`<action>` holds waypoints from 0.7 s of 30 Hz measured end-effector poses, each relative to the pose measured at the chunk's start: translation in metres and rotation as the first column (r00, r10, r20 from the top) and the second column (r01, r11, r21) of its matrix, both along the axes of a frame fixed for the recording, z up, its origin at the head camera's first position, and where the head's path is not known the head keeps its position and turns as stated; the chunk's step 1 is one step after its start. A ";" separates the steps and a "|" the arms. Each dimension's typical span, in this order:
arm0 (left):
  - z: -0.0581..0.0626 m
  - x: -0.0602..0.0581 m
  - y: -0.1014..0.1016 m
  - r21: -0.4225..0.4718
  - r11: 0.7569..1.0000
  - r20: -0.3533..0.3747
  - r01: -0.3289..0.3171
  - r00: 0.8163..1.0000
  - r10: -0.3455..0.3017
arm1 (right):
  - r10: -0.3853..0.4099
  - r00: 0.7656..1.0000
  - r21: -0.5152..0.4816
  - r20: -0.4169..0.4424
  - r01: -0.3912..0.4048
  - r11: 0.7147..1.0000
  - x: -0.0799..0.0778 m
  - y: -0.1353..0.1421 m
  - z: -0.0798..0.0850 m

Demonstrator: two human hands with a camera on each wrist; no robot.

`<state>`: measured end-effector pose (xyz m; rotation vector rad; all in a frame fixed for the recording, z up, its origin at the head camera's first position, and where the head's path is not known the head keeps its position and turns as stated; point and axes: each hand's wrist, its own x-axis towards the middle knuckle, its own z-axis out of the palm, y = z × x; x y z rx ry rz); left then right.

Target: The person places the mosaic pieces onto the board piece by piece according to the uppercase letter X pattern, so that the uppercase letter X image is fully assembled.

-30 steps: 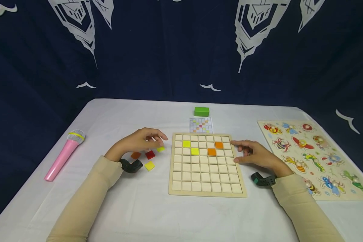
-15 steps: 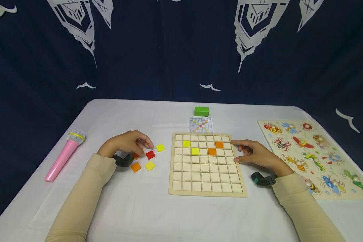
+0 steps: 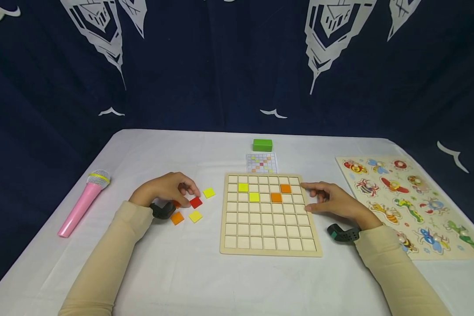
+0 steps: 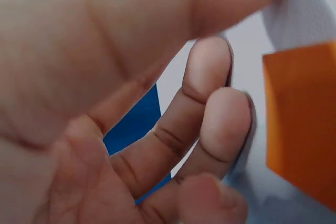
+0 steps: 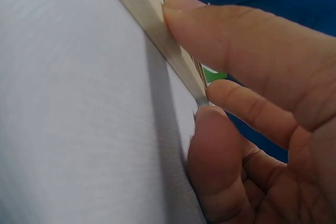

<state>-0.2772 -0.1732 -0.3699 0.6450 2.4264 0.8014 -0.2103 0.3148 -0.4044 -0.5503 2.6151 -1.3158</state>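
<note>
In the head view my left hand [image 3: 166,188] is low over loose square tiles left of the board, fingers loosely bent. An orange tile [image 3: 176,204] is partly hidden under its thumb; a red tile [image 3: 195,202] lies just beyond the fingertips. Nearby are another orange tile [image 3: 177,218] and two yellow tiles, one nearer [image 3: 195,216], one farther [image 3: 209,192]. The left wrist view shows an orange tile [image 4: 302,124] beside the bent fingers; the thumb tip is cut off. My right hand [image 3: 333,202] touches the right edge of the wooden grid board [image 3: 271,253] with thumb and fingertips.
Two yellow and two orange tiles sit in the board's upper cells. Behind it lie a coloured pattern card [image 3: 262,163] and a green block [image 3: 262,145]. A pink microphone [image 3: 80,206] lies at left; an insect picture board [image 3: 411,206] lies at right.
My left hand has drawn back to the left from beside the board, over the tiles, uncovering the farther yellow tile and the nearer orange one. The right hand stays at the board's edge.
</note>
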 end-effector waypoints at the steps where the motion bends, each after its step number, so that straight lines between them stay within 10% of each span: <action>1: 0.000 0.000 0.000 -0.003 1.000 -0.009 0.001 1.000 -0.001 | 0.000 1.000 -0.001 0.001 0.000 1.000 0.000 0.000 0.000; 21: 0.001 -0.001 0.000 0.109 0.994 -0.101 -0.023 0.994 0.034 | -0.004 1.000 0.007 0.019 0.004 1.000 0.000 0.000 0.001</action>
